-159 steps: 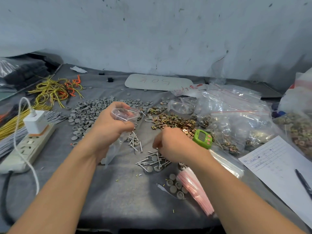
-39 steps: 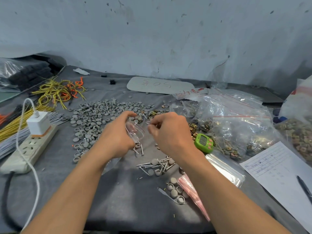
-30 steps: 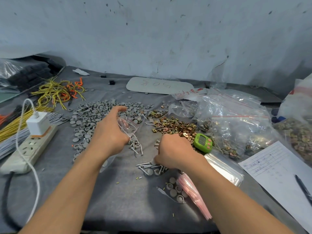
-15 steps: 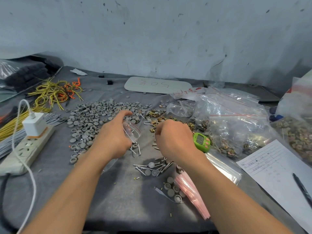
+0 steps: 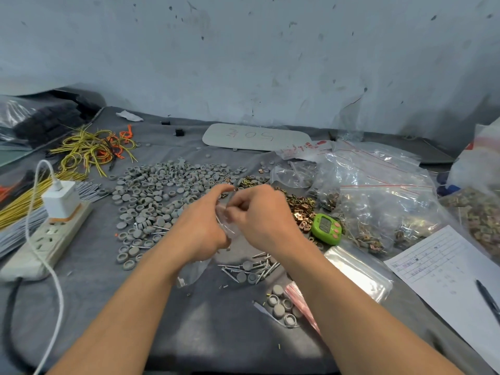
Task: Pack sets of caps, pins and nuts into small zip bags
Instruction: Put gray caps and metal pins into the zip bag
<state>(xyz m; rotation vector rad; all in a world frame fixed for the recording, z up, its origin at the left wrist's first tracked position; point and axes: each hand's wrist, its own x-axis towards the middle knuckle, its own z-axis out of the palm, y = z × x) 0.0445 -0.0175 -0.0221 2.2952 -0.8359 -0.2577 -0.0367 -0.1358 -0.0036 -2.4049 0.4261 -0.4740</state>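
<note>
I take the two hands as the dial's centre. The left hand (image 5: 201,228) holds a bag (image 5: 192,272), and the right hand (image 5: 263,215) is at its mouth. Caps (image 5: 162,190) lie spread at 10 o'clock, nuts (image 5: 299,205) at 2, and pins (image 5: 251,269) on the counter (image 5: 216,334) at 6. A timer (image 5: 326,228) sits at 3, with big bags (image 5: 378,190) behind it. A board (image 5: 257,136) lies at 12 by the wall. A power strip (image 5: 46,239) lies at 9 with a charger (image 5: 61,203) plugged in and wires (image 5: 92,150) behind. Paper (image 5: 443,269) at 4 carries a pen (image 5: 488,299).
</note>
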